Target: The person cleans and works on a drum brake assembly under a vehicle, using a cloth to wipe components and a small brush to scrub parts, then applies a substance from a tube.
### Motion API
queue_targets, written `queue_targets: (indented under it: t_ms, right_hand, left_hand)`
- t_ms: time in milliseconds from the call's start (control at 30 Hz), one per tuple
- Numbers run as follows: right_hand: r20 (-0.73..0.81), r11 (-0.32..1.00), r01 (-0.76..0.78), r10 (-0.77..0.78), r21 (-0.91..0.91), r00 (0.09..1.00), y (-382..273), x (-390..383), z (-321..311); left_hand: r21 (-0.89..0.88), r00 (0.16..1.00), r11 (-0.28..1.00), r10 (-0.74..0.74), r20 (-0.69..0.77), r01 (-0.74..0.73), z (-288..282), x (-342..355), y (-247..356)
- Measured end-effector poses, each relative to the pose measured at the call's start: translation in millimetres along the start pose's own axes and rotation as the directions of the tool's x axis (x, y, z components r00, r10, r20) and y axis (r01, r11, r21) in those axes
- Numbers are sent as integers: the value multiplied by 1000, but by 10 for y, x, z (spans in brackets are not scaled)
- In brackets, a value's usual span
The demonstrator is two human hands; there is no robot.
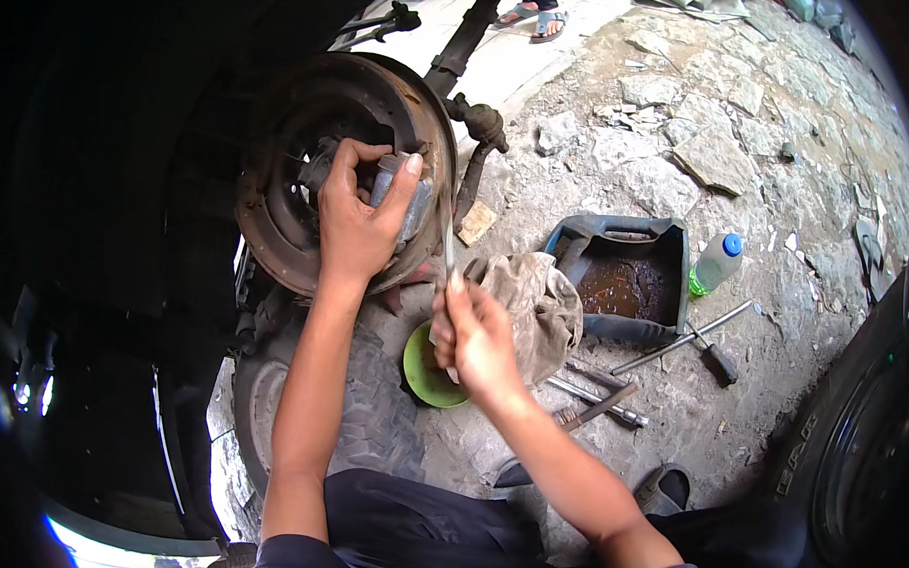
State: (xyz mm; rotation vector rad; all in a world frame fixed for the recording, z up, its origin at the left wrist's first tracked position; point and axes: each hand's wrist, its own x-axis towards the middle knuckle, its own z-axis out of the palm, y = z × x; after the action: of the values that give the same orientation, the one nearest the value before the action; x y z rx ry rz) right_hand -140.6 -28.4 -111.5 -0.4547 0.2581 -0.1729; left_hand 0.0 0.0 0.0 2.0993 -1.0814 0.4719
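Observation:
A rusty round brake backing plate (281,240) stands upright at the end of the axle. At its right part my left hand (362,221) pinches a grey metal cylinder (409,197) between thumb and fingers. My right hand (478,340) is just below and to the right, closed around a slim silver metal tool (450,239), whose shaft points up along the plate's rim. The hand is slightly blurred, and the tool's upper end is hard to make out against the rim.
A green bowl (427,368) and a crumpled beige cloth (534,307) lie below the plate, near a tyre (370,406). Rightward are a cut-open container (623,325) with dark liquid, a bottle (716,263), a screwdriver (717,363) and metal bars (600,404). A person's sandalled feet (549,25) show at the top.

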Motion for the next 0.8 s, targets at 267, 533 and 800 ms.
queue_targets:
  t_ms: [267,533,800]
  right_hand:
    - [-276,851,358,-476,-385,835,338,217,-450]
    - [-277,747,415,-607,-520,745,-406,287,-842]
    - [132,639,580,-607,-505,784,-368,-154,-108]
  left_hand:
    - [-9,998,998,54,-20,-55,19,-6,30]
    - [-46,1000,999,-7,0,7,20,13,106]
    - [2,927,953,293,233,-302,-101,-286,577]
